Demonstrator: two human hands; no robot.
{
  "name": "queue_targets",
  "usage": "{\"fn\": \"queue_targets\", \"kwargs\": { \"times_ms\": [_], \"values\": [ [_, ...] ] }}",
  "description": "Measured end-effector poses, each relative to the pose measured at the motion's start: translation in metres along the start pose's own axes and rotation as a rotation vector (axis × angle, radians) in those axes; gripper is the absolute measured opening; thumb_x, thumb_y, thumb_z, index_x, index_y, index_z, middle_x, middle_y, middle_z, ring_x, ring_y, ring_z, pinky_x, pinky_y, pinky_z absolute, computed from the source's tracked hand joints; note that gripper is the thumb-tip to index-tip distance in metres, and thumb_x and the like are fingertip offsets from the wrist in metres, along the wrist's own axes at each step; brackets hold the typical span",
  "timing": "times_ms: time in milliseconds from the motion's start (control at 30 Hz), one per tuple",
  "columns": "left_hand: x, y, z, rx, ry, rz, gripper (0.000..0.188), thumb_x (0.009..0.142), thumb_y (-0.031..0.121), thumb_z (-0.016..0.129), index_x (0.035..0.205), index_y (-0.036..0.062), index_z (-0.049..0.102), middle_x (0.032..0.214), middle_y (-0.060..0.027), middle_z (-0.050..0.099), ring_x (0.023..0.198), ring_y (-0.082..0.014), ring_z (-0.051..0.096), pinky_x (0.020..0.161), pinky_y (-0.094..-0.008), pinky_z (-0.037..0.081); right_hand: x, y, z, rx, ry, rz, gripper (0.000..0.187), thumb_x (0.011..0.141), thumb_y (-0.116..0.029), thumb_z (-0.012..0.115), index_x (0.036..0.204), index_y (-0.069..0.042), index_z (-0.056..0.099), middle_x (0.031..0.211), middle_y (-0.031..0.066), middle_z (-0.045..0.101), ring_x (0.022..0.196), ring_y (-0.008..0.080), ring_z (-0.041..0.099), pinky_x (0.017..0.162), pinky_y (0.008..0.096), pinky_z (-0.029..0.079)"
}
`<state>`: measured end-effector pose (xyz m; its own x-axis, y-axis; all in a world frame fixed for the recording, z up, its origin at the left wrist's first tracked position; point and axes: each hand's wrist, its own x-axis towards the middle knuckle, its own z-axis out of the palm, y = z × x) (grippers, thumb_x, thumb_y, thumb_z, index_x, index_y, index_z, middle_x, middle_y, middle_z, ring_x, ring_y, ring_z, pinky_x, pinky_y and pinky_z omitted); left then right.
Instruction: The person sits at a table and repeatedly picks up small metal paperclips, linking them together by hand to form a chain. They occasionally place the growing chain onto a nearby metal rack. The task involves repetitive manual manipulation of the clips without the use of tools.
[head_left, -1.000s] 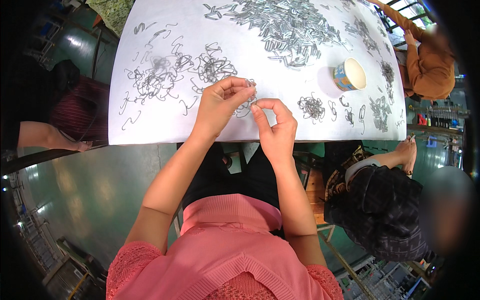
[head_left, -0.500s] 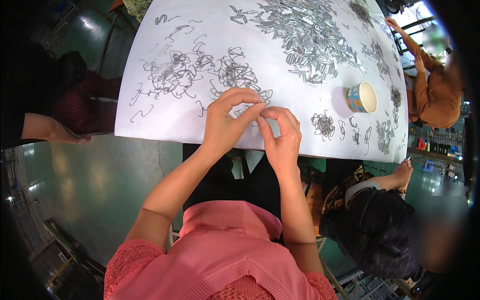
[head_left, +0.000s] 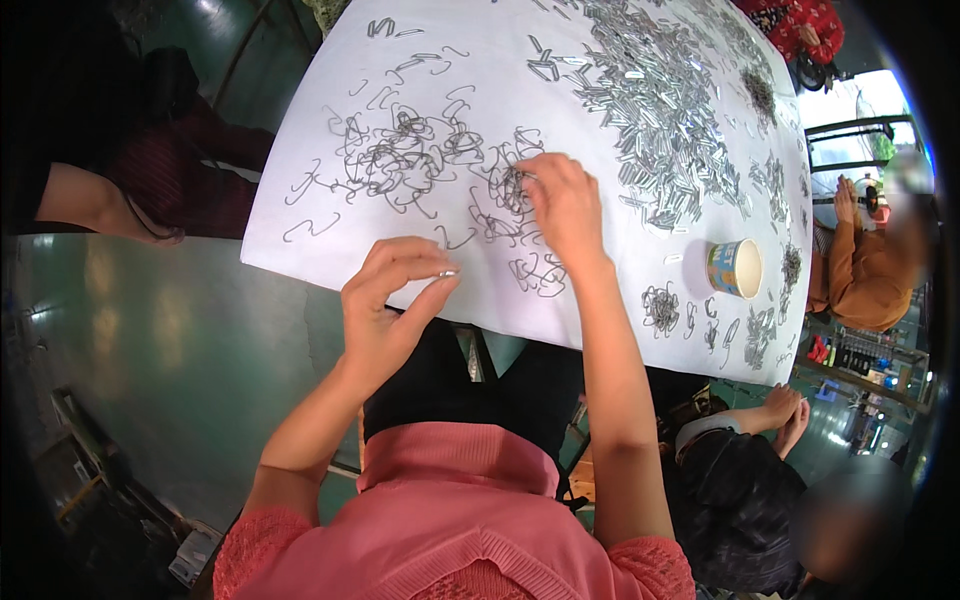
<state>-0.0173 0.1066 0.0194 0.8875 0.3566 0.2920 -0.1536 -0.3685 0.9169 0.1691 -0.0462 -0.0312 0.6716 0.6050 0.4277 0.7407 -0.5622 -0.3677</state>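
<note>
Our left hand (head_left: 385,300) pinched a small metal piece (head_left: 449,272) between thumb and fingertips at the white table's (head_left: 300,215) near edge. Our right hand (head_left: 562,205) reached out, fingers curled into the tangle of wire hooks (head_left: 420,150).

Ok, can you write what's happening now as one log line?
left hand: pinching small metal piece | right hand: reaching into tangled wire hooks | white table

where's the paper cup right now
In the head view the paper cup stands on the white table, to the right of the right hand, beside small wire clusters.
</note>
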Motion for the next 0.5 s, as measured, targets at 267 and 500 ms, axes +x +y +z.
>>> {"fn": "queue_targets", "kwargs": {
  "times_ms": [267, 500],
  "values": [
    [-0.01, 0.0, 0.0, -0.09, -0.016, -0.028, 0.017, 0.074, -0.004, 0.07, 0.09, 0.0034, 0.069, 0.095, -0.0087, 0.065, 0.094, -0.0211, 0.06, 0.082, -0.0308, 0.047, 0.072, 0.051, 0.014, 0.079, -0.306, 0.178, 0.012, 0.079, -0.01, 0.069, 0.091, -0.009, 0.068, 0.089, 0.0078, 0.064, 0.081, 0.0232, 0.064, 0.072, 0.0343, 0.05],
    [-0.014, 0.0, 0.007, -0.116, -0.017, -0.039, 0.018, 0.074, -0.004, 0.071, 0.09, 0.0038, 0.069, 0.093, -0.0091, 0.065, 0.089, -0.0197, 0.06, 0.078, -0.0294, 0.048, 0.082, 0.053, 0.014, -0.08, -0.544, 0.187, 0.006, 0.082, -0.013, 0.066, 0.087, -0.011, 0.063, 0.097, 0.0061, 0.06, 0.089, 0.0235, 0.062, 0.073, 0.0378, 0.05]
  ]
}}
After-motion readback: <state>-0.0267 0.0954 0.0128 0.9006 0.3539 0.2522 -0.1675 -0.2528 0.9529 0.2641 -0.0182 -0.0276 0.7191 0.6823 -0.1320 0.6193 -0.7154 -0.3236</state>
